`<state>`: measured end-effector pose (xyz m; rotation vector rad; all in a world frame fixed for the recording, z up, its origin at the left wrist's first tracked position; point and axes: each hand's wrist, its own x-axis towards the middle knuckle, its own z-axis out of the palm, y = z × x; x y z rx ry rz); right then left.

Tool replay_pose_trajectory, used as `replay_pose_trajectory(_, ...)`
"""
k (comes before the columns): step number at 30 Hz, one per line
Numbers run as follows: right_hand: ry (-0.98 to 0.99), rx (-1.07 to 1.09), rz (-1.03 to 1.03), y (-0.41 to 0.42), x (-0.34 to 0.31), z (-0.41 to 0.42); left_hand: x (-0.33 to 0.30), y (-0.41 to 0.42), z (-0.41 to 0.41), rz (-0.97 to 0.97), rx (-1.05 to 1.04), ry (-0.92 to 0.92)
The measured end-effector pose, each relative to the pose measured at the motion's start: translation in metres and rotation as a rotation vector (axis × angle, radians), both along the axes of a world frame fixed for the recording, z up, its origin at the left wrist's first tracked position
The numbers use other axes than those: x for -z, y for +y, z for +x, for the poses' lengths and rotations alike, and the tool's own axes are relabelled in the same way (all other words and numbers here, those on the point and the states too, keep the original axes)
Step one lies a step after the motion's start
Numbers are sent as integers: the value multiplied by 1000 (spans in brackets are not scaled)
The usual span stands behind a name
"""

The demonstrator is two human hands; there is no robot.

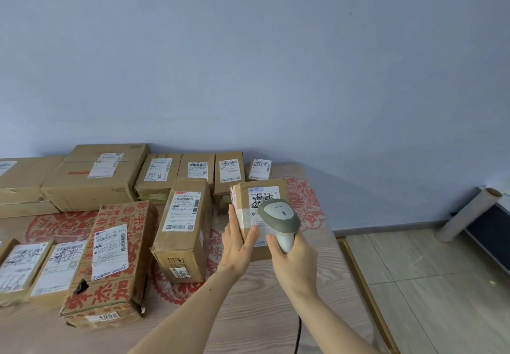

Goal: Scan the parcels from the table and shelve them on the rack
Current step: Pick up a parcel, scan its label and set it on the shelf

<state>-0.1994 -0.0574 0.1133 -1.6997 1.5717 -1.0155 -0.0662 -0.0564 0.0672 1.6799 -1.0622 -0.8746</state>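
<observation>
We see the held parcel raised just above the right part of the desk, its labelled face turned up toward us and its long axis running away from us toward the wall. The left hand grips its near left edge, thumb curled over the top face and fingers underneath. The right hand is wrapped around the handle of a grey-and-white scanner, whose head sits directly over the parcel's white label, pointing down at it; a dark cable trails from below the wrist.

Left of it, a tall brown box lies lengthwise, also pointing to the wall. Further left lies a carton printed with red characters, then two flat parcels at the desk's left edge. Along the wall stands a row of cartons, labels up, large ones at the left. We cannot tell what any box contains; all are sealed. On the floor at right leans a cardboard roll.
</observation>
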Motion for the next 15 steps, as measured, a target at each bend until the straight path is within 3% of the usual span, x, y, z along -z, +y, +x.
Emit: replay_pose_trajectory(15,3,-14,17,2,2,3,-2,5,1,19,-3,-5)
